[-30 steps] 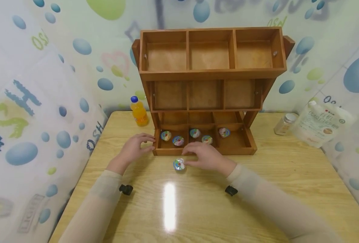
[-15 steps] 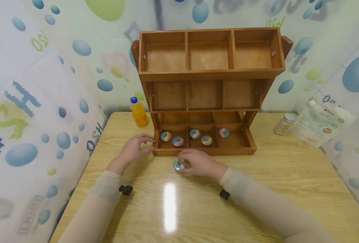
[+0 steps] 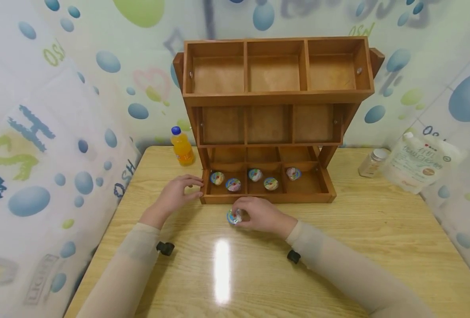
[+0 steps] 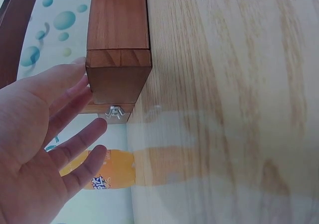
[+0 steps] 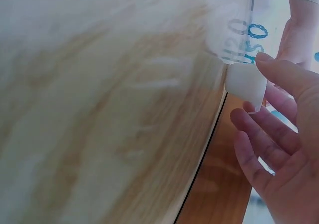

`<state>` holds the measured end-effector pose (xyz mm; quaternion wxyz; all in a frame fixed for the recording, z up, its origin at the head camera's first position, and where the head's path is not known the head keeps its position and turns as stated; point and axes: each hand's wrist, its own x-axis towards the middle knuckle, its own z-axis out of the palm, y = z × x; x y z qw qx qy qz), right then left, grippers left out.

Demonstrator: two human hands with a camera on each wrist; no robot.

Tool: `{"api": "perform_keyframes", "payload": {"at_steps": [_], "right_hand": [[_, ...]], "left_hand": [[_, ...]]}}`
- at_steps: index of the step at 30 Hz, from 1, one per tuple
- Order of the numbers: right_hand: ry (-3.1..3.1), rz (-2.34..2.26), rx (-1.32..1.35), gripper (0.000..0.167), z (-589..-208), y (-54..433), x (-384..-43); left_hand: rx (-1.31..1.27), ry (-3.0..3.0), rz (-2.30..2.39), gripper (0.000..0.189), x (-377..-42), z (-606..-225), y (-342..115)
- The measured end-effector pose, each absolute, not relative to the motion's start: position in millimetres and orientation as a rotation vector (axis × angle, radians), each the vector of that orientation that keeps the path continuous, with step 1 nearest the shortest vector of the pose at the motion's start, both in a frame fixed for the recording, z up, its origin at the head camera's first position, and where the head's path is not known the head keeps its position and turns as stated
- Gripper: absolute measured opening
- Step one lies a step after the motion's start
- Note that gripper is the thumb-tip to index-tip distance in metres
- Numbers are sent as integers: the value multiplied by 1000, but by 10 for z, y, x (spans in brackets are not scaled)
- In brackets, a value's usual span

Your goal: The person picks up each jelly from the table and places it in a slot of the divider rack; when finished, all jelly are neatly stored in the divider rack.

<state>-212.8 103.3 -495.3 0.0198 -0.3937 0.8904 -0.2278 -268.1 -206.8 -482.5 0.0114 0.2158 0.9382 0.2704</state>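
Observation:
My right hand point(image 3: 262, 215) is at a small foil-lidded jelly cup point(image 3: 233, 217) standing on the table in front of the wooden rack point(image 3: 266, 98). In the right wrist view the cup's white side point(image 5: 245, 82) sits between the thumb and fingers, which pinch it. My left hand point(image 3: 176, 194) touches the left end of the rack's bottom tray with its fingertips. The left wrist view shows those fingers spread and fairly straight beside the tray's corner point(image 4: 119, 67). Several similar jelly cups point(image 3: 233, 184) lie in the bottom tray: two left, two middle, one right.
An orange drink bottle point(image 3: 182, 146) stands left of the rack. To the right are a white-lidded jar point(image 3: 374, 162) and a white printed pouch point(image 3: 419, 162). The rack's upper two tiers have three compartments each. Patterned walls border the table.
My right hand has moved left and slightly down onto the jelly cup, and its thumb and fingers have come around it. My left hand has stayed at the tray's end.

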Motion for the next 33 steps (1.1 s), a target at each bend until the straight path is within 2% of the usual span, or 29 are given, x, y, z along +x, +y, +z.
{"api": "perform_keyframes", "payload": {"at_steps": [14,33], "right_hand": [[2876,-768,-1127,28,-4632,1350,-2020],[3029,-1008,-899,36,-4397,2177,-2142]], "left_hand": [[669,2906,872,33,-2676,-4815,-2061],[676,2911,860,34,-2687,-4825,-2067]]}}
